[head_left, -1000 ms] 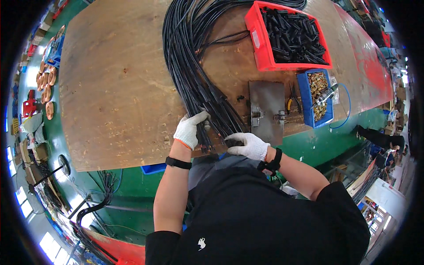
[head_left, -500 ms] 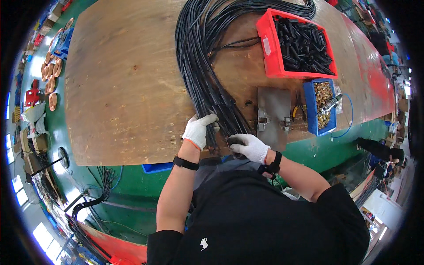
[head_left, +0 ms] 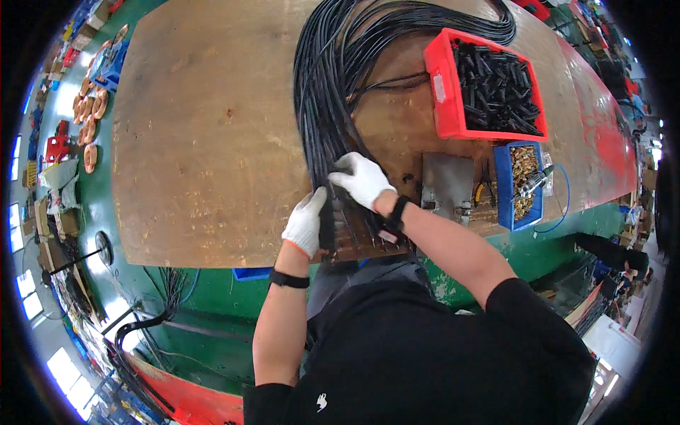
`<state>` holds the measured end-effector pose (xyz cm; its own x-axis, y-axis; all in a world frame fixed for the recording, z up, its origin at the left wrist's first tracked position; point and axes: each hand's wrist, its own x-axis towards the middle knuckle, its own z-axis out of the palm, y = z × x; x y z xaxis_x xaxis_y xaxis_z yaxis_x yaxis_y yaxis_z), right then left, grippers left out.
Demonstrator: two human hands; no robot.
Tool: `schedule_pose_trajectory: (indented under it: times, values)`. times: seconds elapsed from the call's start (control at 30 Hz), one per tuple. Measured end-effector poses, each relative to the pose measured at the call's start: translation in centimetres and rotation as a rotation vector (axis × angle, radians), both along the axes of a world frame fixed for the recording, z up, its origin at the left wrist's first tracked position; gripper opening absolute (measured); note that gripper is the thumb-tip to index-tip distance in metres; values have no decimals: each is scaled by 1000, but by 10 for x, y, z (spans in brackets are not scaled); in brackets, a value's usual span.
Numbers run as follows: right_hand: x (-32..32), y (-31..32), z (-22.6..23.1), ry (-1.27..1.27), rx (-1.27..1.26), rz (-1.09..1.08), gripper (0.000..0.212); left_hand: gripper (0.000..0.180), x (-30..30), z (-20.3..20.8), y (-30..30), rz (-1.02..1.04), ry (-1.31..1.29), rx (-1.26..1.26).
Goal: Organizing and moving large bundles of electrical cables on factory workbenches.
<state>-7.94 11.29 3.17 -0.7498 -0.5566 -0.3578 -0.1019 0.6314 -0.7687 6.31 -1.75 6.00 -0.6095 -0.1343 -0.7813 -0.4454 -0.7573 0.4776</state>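
Observation:
A thick bundle of black cables (head_left: 322, 120) runs down the wooden table to its near edge, the strands fanning out at the lower end. My left hand (head_left: 304, 223), in a white knit glove, is closed on the bundle's left side, thumb pointing up along the strands. My right hand (head_left: 363, 180), gloved too, reaches over the bundle from the right, a little farther up. Its thumb and fingers are bent around some of the cables, and its palm hides part of them. Loose cable ends lie below both hands.
A red bin (head_left: 445, 95) of short black sleeves stands at the back right. Nearer is a blue bin (head_left: 506, 195) of small brass-coloured parts, with an air tool (head_left: 531, 183) on it. A metal plate (head_left: 448, 180) and yellow-handled pliers (head_left: 483, 193) lie beside it.
My right hand has moved up and left from the cable ends to the bundle's middle. My left hand has shifted slightly down, still at the bundle's left side.

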Motion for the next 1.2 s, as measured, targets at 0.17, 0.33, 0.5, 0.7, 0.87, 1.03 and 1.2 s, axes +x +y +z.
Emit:
schedule_pose_trajectory:
  times: [0.17,0.33,0.5,0.7,0.87,1.03,1.2]
  values:
    - [-28,8,54,68,-10,130,44,33,13,6,-17,26,35,89]
    - [-138,131,105,752,145,-143,28,26,12,13,-11,9,39,70]
    - [-252,257,104,568,447,-85,95,31,4,-6,15,18,71,18]
    - [-266,212,98,366,709,-66,98,24,-5,19,30,31,-172,28]
    - [-265,205,77,470,730,-8,56,22,-20,51,49,40,-251,-2]
    - [-267,216,72,534,722,-17,42,20,-24,23,50,50,-261,-13]
    - [-276,220,68,575,707,-11,38,25,-35,36,63,49,-320,-18]
